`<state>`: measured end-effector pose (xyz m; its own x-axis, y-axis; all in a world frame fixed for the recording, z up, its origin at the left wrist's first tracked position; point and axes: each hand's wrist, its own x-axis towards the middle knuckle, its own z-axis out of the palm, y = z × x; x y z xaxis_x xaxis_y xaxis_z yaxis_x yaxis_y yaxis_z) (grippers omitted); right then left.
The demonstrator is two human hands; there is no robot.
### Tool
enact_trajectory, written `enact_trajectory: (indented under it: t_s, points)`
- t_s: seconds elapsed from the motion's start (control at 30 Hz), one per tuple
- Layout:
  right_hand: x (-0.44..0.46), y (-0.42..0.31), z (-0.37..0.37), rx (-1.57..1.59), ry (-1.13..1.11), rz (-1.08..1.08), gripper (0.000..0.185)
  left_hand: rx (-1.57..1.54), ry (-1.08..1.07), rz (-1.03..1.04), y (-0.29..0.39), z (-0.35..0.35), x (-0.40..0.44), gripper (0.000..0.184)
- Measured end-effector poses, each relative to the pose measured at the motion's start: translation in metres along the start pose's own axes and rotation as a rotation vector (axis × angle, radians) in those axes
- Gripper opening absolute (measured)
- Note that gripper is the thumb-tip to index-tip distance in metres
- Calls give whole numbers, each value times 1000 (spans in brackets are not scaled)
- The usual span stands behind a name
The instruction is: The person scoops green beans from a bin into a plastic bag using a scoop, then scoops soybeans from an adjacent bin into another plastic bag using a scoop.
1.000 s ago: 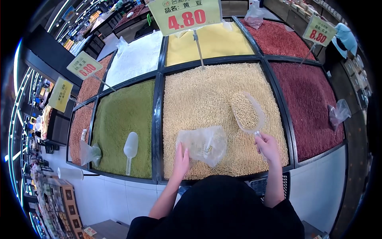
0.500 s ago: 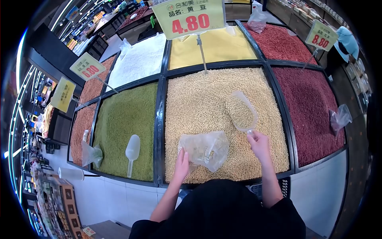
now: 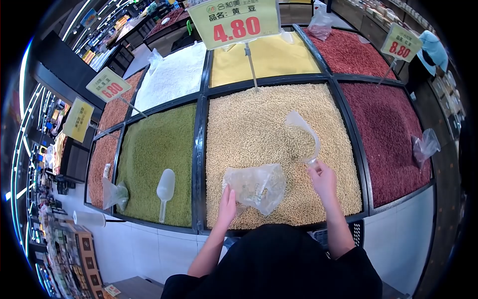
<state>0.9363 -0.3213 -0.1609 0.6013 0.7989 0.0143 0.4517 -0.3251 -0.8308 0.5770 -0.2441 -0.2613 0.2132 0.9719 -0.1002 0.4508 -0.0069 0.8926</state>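
My right hand [image 3: 324, 178] is closed on the handle of a clear scoop [image 3: 314, 140] over the bin of pale yellow soybeans [image 3: 249, 119]. The scoop is tilted, with beans at its left side and its upper end bare. My left hand [image 3: 228, 204] is at the left edge of a clear plastic bag [image 3: 256, 186], its fingers together against the plastic. A few beans show through the bag, which is low over the soybeans; its contact with them is hard to judge.
Black dividers [image 3: 199, 149] frame the bins. On the green beans [image 3: 144, 154] lies another scoop [image 3: 166, 187], beside a plastic bag [image 3: 117, 194]. Dark red beans [image 3: 373, 129] fill the right bin, with a bag [image 3: 425, 147] at its edge. A price sign [image 3: 236, 24] stands behind the soybeans.
The scoop has tipped over in my right hand, and beans have shifted toward its left side. My left hand and the bag have hardly moved.
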Motion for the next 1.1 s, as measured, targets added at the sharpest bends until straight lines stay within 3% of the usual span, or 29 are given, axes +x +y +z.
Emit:
enact_trajectory:
  t_s: [0.4,0.47,0.57,0.77,0.83,1.0,1.1]
  points:
    - [15,-14,-3,-227,8,-145,29,-51,8,-24,1,1,-1,58]
    - [17,-10,5,-278,106,-268,34,-80,25,-40,5,0,-3,58]
    - [19,-13,5,-421,102,-281,44,-103,57,-113,9,-2,-8,58]
    - [24,-2,3,-377,194,-241,55,-259,9,-141,24,-16,-23,56]
    - [23,7,-2,-415,211,-232,56,-164,56,-25,37,-21,-30,56]
    - [10,33,-9,-409,316,-276,52,-155,111,-65,12,-21,-38,54]
    - [-7,38,-14,-345,413,-379,47,-167,162,-48,34,-21,-48,47]
